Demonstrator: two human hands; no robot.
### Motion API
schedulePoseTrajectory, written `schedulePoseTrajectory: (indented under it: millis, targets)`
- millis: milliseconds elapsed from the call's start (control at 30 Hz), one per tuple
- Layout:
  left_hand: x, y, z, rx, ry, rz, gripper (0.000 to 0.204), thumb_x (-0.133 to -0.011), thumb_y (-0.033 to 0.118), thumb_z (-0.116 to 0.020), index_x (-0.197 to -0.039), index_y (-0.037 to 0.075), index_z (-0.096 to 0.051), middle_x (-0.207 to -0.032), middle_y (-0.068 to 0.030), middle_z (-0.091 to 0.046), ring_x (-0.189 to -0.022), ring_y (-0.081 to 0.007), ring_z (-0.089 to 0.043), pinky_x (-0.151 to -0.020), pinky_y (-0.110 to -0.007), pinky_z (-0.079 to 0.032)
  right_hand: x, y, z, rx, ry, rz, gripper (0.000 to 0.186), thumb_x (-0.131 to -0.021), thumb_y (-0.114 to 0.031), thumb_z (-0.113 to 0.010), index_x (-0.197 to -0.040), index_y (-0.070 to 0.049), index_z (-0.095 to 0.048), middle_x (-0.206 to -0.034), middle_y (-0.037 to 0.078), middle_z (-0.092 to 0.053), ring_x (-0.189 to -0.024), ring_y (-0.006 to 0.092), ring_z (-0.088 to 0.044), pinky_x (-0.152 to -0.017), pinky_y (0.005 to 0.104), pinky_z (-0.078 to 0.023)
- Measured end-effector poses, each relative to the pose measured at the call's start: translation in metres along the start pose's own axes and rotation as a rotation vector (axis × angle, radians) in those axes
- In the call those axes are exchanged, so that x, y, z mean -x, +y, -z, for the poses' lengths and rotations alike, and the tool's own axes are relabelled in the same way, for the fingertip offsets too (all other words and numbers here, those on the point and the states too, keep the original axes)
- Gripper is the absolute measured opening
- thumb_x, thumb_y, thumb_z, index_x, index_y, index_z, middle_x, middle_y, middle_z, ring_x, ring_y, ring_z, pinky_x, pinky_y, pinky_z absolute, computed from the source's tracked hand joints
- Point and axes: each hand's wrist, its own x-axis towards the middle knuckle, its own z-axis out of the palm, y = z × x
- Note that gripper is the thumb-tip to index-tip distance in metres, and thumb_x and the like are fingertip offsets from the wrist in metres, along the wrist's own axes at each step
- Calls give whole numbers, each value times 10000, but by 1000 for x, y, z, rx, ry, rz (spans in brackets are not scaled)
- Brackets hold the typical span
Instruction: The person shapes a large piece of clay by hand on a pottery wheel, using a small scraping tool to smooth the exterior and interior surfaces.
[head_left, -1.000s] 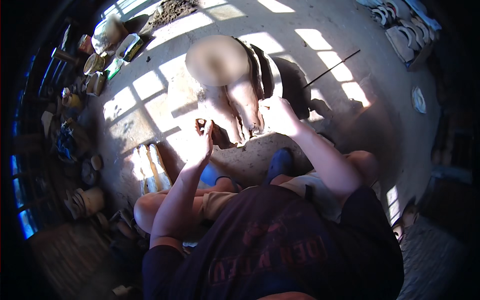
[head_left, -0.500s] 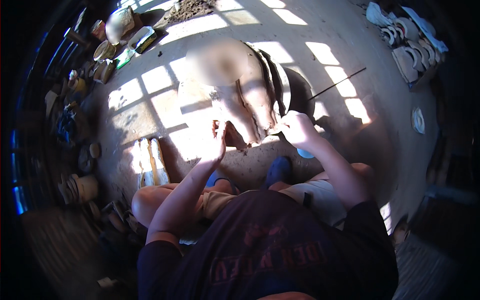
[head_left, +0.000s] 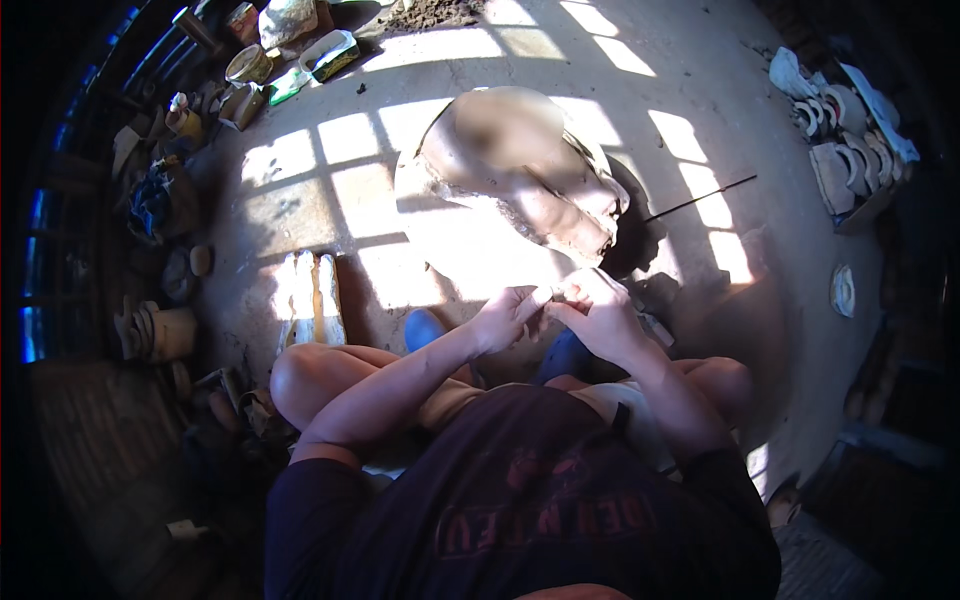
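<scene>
A pale brown clay form [head_left: 500, 185], blurred at its top, rests on a round, sunlit board [head_left: 470, 240] on the floor before me. Its lower end has two rounded lobes that point toward my hands. Clear of the clay, on the near side, my left hand [head_left: 508, 318] and my right hand [head_left: 602, 312] meet, fingertips almost touching. Both are closed in a pinch. A small bit seems to sit between the fingers, too small to name.
A thin dark rod [head_left: 702, 198] lies to the right of the board. White moulds [head_left: 312, 298] stand at the left by my knee. Curved pale pieces [head_left: 862, 160] are stacked at far right. Tubs [head_left: 328, 58] and a heap of soil [head_left: 435, 12] lie at the back.
The clay form has turned, its lobed end swinging to the right. My right hand has left its lower edge, and both hands have come together nearer to me.
</scene>
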Motion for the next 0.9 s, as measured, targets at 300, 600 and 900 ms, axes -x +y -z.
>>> schedulePoseTrajectory:
  millis: [300, 600, 900]
  targets:
    - [4, 2, -10, -155, 77, 38, 512, -1144, 503, -444, -1049, 54, -669, -787, -14, -644, -617, -89, -561, -555, -268, -445, 1, 39, -28, 324, -26, 432, 147, -951, -112, -673, -1013, 21, -680, -986, 202, -699, -916, 395, -697, -814, 467, -570]
    - [0, 22, 4, -65, 52, -106, 334, -1104, 410, -606, -1039, 93, -687, -770, 21, -628, -678, -43, -556, -585, -221, -409, -13, 24, -11, 49, 80, 430, 126, -866, -64, -790, -973, -3, -766, -859, 148, -721, -755, 291, -701, -690, 380, -566]
    - [-7, 45, 155, -91, 1170, -566, 670, -1086, 636, -471, -1385, 41, -550, -1423, -159, -603, -1361, -281, -544, -1154, -492, -397, -51, 57, -4, -311, 260, -89, 224, -992, -155, -739, -1125, 25, -748, -863, 67, -747, -727, 86, -631, -646, 292, -524]
